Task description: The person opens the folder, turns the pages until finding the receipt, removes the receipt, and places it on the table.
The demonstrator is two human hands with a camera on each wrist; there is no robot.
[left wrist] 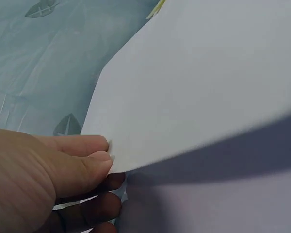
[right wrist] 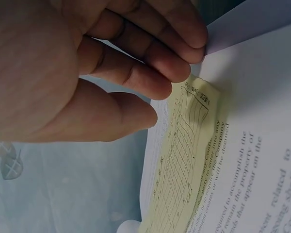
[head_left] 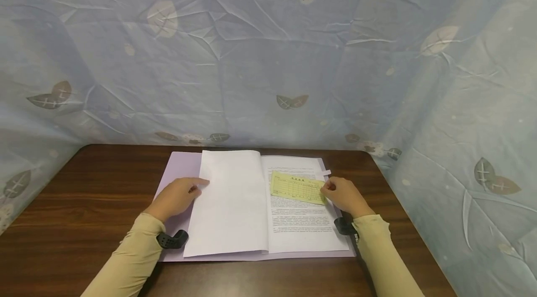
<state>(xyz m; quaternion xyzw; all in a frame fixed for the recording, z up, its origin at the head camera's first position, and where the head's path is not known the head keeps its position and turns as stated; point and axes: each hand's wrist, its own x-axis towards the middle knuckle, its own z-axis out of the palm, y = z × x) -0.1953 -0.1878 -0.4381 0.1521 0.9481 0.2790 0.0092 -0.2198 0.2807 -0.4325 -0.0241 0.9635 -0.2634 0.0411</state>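
A lilac folder lies open with a stack of paper in it. My left hand pinches the left edge of a turned white sheet between thumb and index finger. In the left wrist view that sheet lifts off the lilac cover beneath. Over the printed page on the right lies a yellow slip with a ruled table. My right hand is at the slip's right end. Its thumb and fingers stand apart in the right wrist view, fingertips close over the slip.
The folder lies on a dark brown wooden table. A small white tab sticks out from the papers' right edge. Pale blue leaf-patterned cloth hangs behind the table and along both sides. Black bands sit on both wrists.
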